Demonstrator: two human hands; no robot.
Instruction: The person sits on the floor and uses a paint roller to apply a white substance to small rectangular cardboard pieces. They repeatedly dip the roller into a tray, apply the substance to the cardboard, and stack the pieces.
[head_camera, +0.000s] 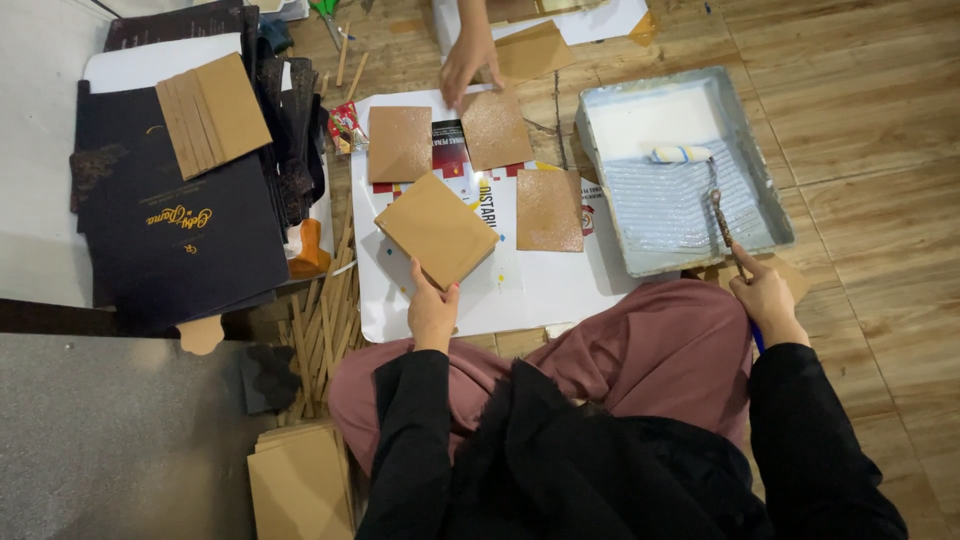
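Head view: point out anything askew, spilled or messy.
Thin wooden strips lie scattered in a loose heap on the floor beside the white sheet. The square board in the left hand sits tilted. No spill shows outside the paint tray.

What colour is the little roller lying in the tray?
White with yellow and blue stripes, the roller, seen in the head view.

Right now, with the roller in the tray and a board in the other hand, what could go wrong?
1. The left hand grips the brown board by one corner only; it may tip onto the coated boards lying on the white sheet.
2. The right hand holds the paint roller by the handle's far end; lifting it out of the tray could drip on the floor.
3. Another person's hand reaches onto the same sheet, so a collision is possible.
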